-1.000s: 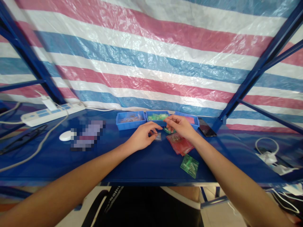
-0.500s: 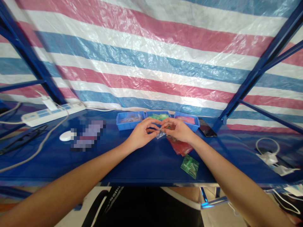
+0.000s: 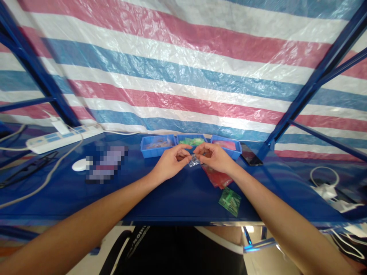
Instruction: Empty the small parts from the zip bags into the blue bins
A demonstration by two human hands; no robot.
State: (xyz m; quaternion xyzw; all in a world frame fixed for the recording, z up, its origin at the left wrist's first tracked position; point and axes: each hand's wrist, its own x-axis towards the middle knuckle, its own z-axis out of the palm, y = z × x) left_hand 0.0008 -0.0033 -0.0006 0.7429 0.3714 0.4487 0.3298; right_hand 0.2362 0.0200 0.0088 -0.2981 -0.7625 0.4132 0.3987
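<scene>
Between my hands is a small clear plastic bag (image 3: pixel 194 161), pinched at its upper edge from both sides. My left hand (image 3: pixel 172 162) closes thumb and fingers on its left corner. On the other corner, my right hand (image 3: pixel 214 157) has its fingertips pressed together. What the bag contains is too small to make out. Under my right hand lie red plastic bags (image 3: pixel 217 178), partly covered by it. A green bag (image 3: pixel 230 201) with thin metal pieces inside rests nearer the table's front edge.
Behind my hands stand three blue bins: the left bin (image 3: pixel 155 152) has small clear bags, the middle bin (image 3: pixel 183 136) green ones, the right bin (image 3: pixel 236 153) pink-red ones. A phone (image 3: pixel 251 154) lies at right. A power strip (image 3: pixel 64 138) and white mouse (image 3: pixel 80 165) are at left.
My fingertips have shifted slightly along the top of the clear bag, and the fingers of my left hand have curled in more. Everything else stays in place.
</scene>
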